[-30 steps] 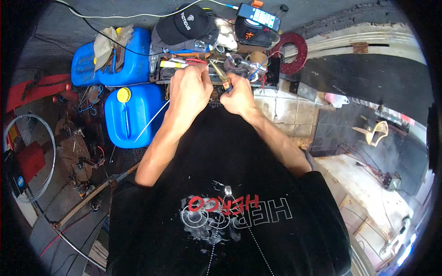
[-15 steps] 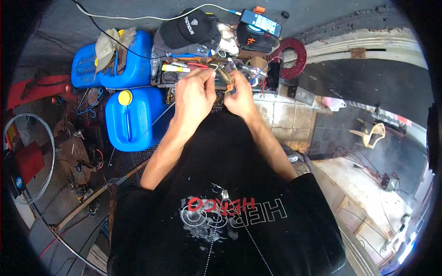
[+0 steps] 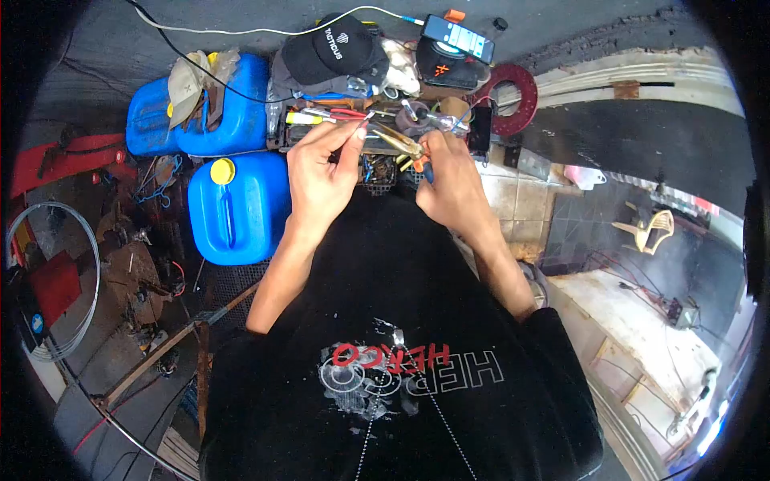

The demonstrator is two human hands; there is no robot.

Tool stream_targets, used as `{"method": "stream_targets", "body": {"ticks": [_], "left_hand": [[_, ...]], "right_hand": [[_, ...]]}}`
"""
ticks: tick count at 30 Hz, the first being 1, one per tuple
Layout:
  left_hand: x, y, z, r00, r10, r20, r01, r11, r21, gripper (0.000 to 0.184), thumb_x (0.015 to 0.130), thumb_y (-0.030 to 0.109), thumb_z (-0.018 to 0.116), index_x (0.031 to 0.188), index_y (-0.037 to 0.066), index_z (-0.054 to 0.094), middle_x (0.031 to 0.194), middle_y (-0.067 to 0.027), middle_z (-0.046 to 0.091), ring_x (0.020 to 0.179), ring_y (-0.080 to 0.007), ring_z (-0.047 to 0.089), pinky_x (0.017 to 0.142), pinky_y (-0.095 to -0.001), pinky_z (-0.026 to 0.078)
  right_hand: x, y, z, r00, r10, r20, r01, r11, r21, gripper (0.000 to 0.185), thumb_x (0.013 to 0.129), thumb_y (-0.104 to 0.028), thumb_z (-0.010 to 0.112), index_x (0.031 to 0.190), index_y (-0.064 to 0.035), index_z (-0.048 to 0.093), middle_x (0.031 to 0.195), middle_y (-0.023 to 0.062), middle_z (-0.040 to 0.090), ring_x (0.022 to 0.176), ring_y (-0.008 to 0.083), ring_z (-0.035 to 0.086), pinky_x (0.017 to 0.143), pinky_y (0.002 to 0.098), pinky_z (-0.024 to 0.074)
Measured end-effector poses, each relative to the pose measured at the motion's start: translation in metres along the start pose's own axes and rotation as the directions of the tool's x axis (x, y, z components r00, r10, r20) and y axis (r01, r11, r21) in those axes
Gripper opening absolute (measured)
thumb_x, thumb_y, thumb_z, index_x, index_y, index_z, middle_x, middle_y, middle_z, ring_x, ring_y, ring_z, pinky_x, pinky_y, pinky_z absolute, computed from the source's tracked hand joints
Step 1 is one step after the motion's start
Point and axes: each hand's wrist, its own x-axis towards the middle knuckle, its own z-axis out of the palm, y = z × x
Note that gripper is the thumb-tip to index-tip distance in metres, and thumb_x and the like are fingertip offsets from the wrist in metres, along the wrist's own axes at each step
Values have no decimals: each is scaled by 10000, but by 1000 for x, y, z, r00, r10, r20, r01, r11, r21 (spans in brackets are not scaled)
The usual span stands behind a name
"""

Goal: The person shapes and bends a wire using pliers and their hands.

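Note:
My left hand (image 3: 325, 172) pinches a small, thin piece (image 3: 369, 115) between thumb and forefinger; its pale end shows at the fingertips, and its exact shape is too small to tell. My right hand (image 3: 453, 180) is wrapped round the handles of long-nosed pliers (image 3: 403, 144) with orange and blue grips. The pliers' jaws point up and left, close to the left fingertips. Behind both hands lies a tool tray (image 3: 301, 138) with a yellow-and-white tool (image 3: 309, 119), red-handled tools and a roll of tape. Below the pliers, a small basket (image 3: 378, 172) holds small metal parts.
Blue jerrycans (image 3: 241, 210) stand at the left. A black cap (image 3: 337, 50), a phone (image 3: 459, 38) and a dark red ring (image 3: 513, 100) are at the back. A wire coil (image 3: 92, 280) hangs far left, above a rusty frame (image 3: 156, 353). A chair (image 3: 646, 230) is at the right.
The pliers and my right hand have moved right, away from my left hand. The gap between the hands is wider, and the small basket is now more visible.

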Motion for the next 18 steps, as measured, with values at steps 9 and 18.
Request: {"method": "stream_targets", "body": {"ticks": [9, 18], "left_hand": [[-12, 14, 4, 1000, -11, 20, 12, 999, -47, 168, 924, 72, 727, 1059, -24, 752, 751, -70, 649, 654, -95, 558, 596, -262, 440], [-11, -19, -6, 840, -273, 470, 408, 888, -214, 333, 1066, 265, 552, 1019, -1, 748, 679, 60, 539, 630, -40, 437, 575, -238, 362]], "right_hand": [[3, 8, 10, 999, -13, -53, 20, 990, 142, 356, 662, 32, 608, 1013, 11, 551, 927, 257, 630, 902, 476, 613, 786, 523, 491], [13, 21, 13, 994, -1, 105, -21, 979, 202, 256, 639, 3, 618, 892, 20, 588, 865, 273, 652, 871, 476, 640, 764, 516, 493]]}}
